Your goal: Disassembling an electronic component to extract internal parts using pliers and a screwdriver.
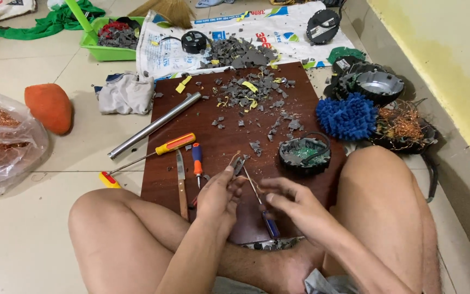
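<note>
1. A clear plastic bag with copper wire inside lies far to the left of the wooden board, on the tiled floor.
2. An orange lump sits left of the board, nearer than the bag; a grey rag lies just off the board's upper left corner.
3. A metal tube crosses the board's left edge at a slant, and below it lies a yellow-handled screwdriver.
4. A knife and a small orange-and-blue screwdriver rest on the board's left part.
5. The left hand hovers over the board's near edge, fingertips pinched shut on a small grey piece.
6. A blue-handled screwdriver lies on the board between the hands, tip toward the grey piece.
7. The right hand is just right of it, fingers curled; whether it grips anything cannot be told.
8. A round black housing sits on the board's right side.
9. Grey shards litter the board's far end.
10. A blue mop-like pad lies just off the right edge.
</note>
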